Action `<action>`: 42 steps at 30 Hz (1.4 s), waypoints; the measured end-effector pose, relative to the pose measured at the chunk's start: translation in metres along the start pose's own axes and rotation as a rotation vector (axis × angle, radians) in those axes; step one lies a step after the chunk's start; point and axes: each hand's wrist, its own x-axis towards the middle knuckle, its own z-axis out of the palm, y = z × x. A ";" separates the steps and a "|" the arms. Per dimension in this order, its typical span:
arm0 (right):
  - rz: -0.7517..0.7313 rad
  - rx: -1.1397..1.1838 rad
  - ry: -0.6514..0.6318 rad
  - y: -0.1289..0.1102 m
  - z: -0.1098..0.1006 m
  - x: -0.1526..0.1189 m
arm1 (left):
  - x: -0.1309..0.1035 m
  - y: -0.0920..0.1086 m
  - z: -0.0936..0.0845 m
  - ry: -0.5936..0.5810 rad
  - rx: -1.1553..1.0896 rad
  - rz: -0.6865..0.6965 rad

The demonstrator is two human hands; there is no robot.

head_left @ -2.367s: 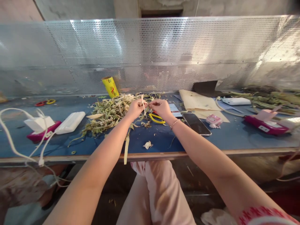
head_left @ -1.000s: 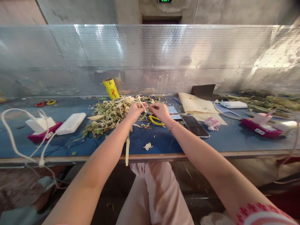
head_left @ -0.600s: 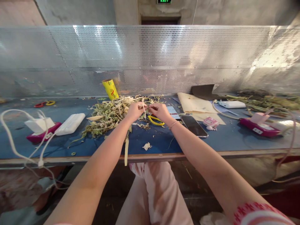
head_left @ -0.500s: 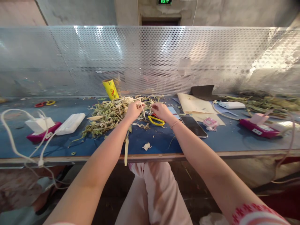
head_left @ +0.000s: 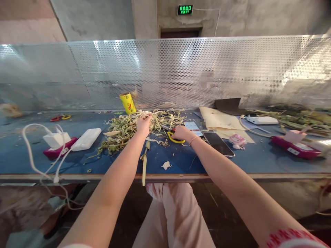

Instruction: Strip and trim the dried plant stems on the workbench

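A heap of pale green, dried plant strips [head_left: 119,128] lies on the blue table. My left hand [head_left: 144,124] is at the heap's upper middle, its fingers closed on pale strips. To the right, my right hand [head_left: 180,133] has its fingers curled on the handles of yellow and red scissors [head_left: 177,140], whose blades point left towards the heap. A long flat strip [head_left: 144,168] hangs over the table's front edge, and a white scrap [head_left: 166,165] lies right of it.
A yellow tube [head_left: 127,103] stands behind the heap. On the right are a phone [head_left: 219,144], a pink case [head_left: 237,141], brown paper [head_left: 219,119] and a power strip [head_left: 296,148]. White chargers and cables [head_left: 86,139] lie left, and a perforated metal screen [head_left: 103,69] runs behind.
The view has tilted up and shifted left. My left hand has moved onto the heap, away from my right hand, which has gone down onto the scissors' handles.
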 end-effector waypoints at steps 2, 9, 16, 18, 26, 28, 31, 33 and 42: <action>0.007 0.014 0.037 0.001 0.000 -0.001 | 0.000 0.002 0.000 -0.013 0.006 0.007; -0.007 0.092 0.046 0.009 0.005 0.003 | -0.004 0.010 0.003 -0.008 -0.022 -0.007; 0.046 0.201 0.155 0.010 0.000 -0.002 | -0.004 0.016 0.000 0.102 -0.083 -0.113; 0.066 0.256 0.200 0.007 -0.005 -0.007 | -0.005 0.019 -0.001 0.107 -0.121 -0.132; -0.040 0.474 0.278 -0.005 -0.010 -0.017 | -0.004 0.017 -0.005 0.096 -0.194 -0.105; -0.064 0.493 0.280 -0.007 -0.010 -0.018 | -0.003 0.016 -0.005 0.107 -0.210 -0.103; -0.079 0.530 0.278 -0.009 -0.011 -0.021 | -0.002 0.014 -0.005 0.116 -0.235 -0.102; -0.092 0.548 0.272 -0.009 -0.012 -0.022 | -0.002 0.014 -0.004 0.097 -0.235 -0.106; -0.096 0.586 0.282 -0.010 -0.010 -0.020 | -0.004 0.017 -0.002 0.072 -0.277 -0.108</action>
